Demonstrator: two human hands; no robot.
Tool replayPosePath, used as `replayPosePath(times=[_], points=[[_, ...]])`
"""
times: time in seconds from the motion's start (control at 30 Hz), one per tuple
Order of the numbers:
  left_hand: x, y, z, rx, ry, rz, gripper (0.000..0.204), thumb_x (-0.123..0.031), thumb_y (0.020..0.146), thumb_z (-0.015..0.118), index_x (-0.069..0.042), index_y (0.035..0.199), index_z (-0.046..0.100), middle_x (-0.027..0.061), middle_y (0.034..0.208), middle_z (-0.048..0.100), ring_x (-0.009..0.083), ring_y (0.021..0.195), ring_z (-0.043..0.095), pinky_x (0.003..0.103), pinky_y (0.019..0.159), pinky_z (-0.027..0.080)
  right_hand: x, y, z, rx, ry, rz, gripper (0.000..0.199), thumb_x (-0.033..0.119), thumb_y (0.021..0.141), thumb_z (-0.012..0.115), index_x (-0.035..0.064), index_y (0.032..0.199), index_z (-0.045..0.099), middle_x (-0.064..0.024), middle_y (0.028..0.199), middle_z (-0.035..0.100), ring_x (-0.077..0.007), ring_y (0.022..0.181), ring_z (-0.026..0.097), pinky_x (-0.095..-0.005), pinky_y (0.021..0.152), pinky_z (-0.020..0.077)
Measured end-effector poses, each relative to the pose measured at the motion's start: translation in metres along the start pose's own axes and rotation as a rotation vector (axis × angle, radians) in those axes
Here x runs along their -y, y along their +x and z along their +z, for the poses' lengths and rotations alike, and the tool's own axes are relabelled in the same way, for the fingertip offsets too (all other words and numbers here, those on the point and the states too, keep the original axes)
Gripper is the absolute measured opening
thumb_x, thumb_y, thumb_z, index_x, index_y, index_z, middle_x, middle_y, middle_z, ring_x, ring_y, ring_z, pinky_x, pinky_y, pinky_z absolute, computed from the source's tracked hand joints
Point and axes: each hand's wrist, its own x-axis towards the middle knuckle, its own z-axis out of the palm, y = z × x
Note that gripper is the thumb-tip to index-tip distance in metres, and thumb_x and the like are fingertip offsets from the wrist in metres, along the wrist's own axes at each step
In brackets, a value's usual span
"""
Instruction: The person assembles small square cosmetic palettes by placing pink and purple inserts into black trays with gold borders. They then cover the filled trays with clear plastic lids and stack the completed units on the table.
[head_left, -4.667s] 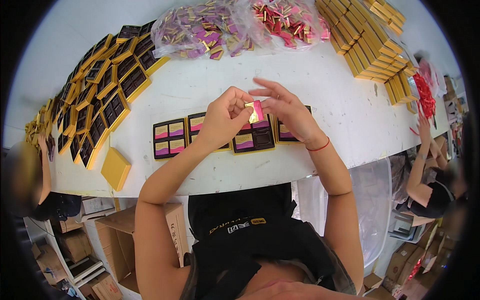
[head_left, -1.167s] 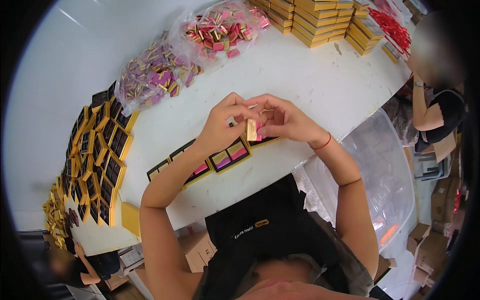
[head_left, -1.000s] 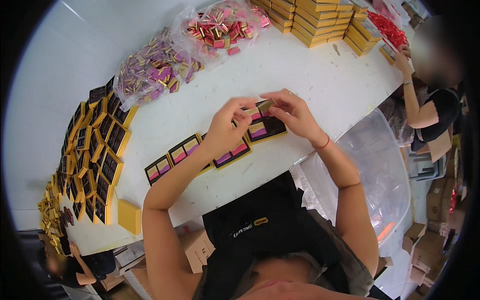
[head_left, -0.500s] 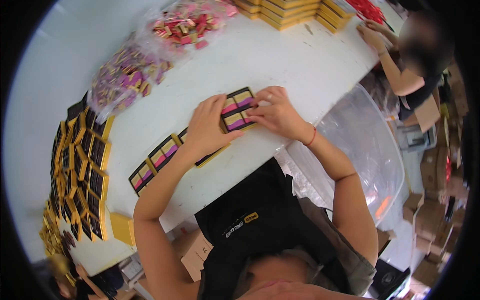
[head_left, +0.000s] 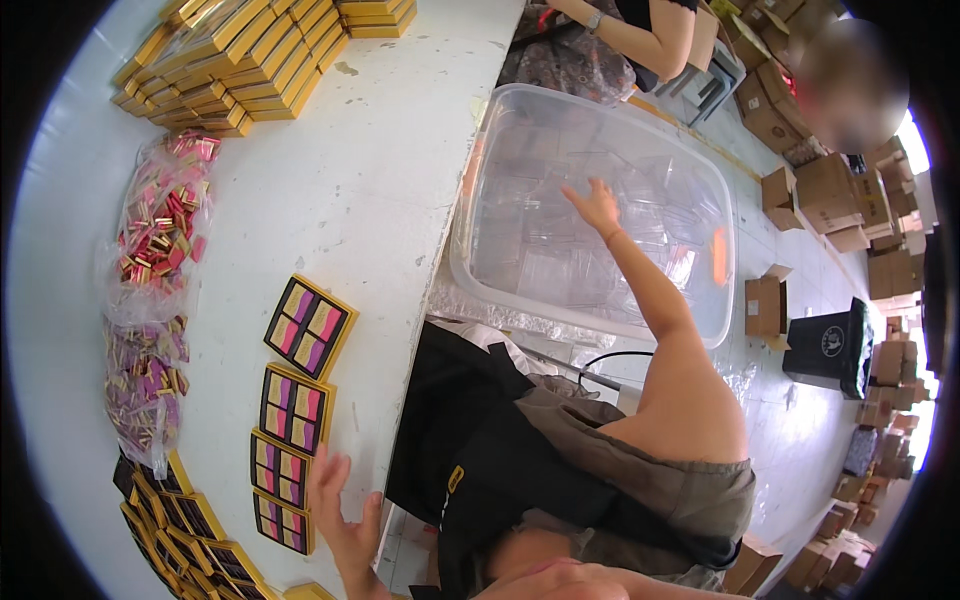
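My right hand [head_left: 598, 208] reaches over a large translucent plastic tub [head_left: 462, 235], fingers apart and nothing in them. Inside the tub lie many clear plastic covers [head_left: 560, 235], just under that hand. My left hand [head_left: 343, 510] is by the table's edge, fingers spread, holding nothing. Close to its fingertips runs a row of gold-edged black boxes, each with four compartments filled with pink and purple wrapped pieces. The farthest filled box [head_left: 310, 328] sits at an angle; the filled box [head_left: 294, 410] nearer me follows it, then two more.
On the white table [head_left: 400, 150], stacked gold boxes [head_left: 240, 60] stand at the far left. Bags of pink pieces [head_left: 165, 225] and purple pieces [head_left: 148, 385] lie along the left, near open black-and-gold boxes [head_left: 190, 535]. Another person's arm [head_left: 630, 40] shows beyond the tub. Cartons [head_left: 830, 195] and a black bin [head_left: 828, 348] stand right.
Both hands have left the filled box. My right hand has swung right, over the tub; my left has drawn back toward me. The view has turned to the right.
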Motion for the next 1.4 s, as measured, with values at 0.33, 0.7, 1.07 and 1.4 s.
replayPosePath(times=[0.33, 0.7, 1.07, 1.4], points=[[-0.003, -0.052, 0.048, -0.451, -0.391, -0.27, 0.034, -0.018, 0.09, 0.064, 0.003, 0.117, 0.064, 0.0212, 0.131, 0.056, 0.0298, 0.111, 0.061, 0.039, 0.097, 0.047, 0.0, -0.044, -0.02, 0.454, -0.313, -0.233, 0.116, 0.071, 0.062, 0.077, 0.0054, 0.148, 0.035, -0.0249, 0.152, 0.033, -0.0444, 0.141, 0.028, -0.0688, 0.107, 0.0226], [-0.011, -0.014, 0.073, -0.489, -0.733, -0.125, 0.026, -0.005, 0.087, 0.065, 0.003, 0.112, 0.066, 0.0194, 0.119, 0.063, 0.0274, 0.108, 0.062, 0.037, 0.098, 0.047, 0.01, -0.045, 0.013, 0.335, -0.369, -0.532, 0.1, 0.034, 0.069, 0.082, 0.0022, 0.149, 0.03, -0.0238, 0.149, 0.038, -0.0439, 0.139, 0.034, -0.052, 0.111, 0.0333], [-0.005, -0.037, 0.078, -0.512, -0.828, -0.166, 0.021, -0.005, 0.089, 0.066, 0.0, 0.109, 0.068, 0.0131, 0.116, 0.067, 0.0227, 0.108, 0.063, 0.033, 0.097, 0.047, 0.046, -0.043, 0.008, 0.417, -0.491, -0.953, 0.117, 0.026, 0.065, 0.087, 0.0164, 0.157, 0.014, -0.0248, 0.157, 0.024, -0.0436, 0.138, 0.036, -0.0501, 0.105, 0.0425], [0.004, -0.038, 0.073, -0.499, -0.853, -0.155, 0.019, -0.006, 0.091, 0.065, 0.001, 0.108, 0.067, 0.012, 0.115, 0.067, 0.0203, 0.104, 0.064, 0.032, 0.093, 0.049, 0.039, 0.009, 0.01, 0.392, -0.388, -1.048, 0.116, 0.028, 0.066, 0.087, 0.0202, 0.157, 0.015, -0.0264, 0.143, 0.043, -0.0418, 0.124, 0.051, -0.046, 0.095, 0.0485]])
